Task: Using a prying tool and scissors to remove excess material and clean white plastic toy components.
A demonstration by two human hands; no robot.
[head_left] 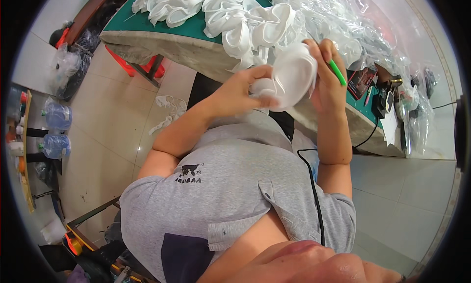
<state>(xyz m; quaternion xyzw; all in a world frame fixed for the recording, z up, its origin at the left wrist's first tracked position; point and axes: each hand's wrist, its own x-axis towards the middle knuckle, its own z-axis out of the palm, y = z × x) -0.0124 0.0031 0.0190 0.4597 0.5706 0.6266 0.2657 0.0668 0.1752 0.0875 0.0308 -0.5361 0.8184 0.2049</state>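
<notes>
Between my two hands, above the near edge of the table, is a white moulded bra (297, 74) with its rounded cups facing up. My left hand (243, 92) is closed on its left side, the fingers slightly blurred. On the other side, my right hand (329, 77) grips the bra's right edge. A slim tool with a bright green handle (337, 72) is also tucked in my right hand; its working end is mostly hidden, so its kind cannot be told. Just beyond my hands lies a heap of similar white bras (240, 25).
The green-topped table (162, 23) carries clear plastic bags (343, 18) at the back right. A phone-like dark device (362, 81) and a black adapter (379, 106) with a cable lie at its right. White scraps (169, 111) and a red stool (132, 67) are on the floor.
</notes>
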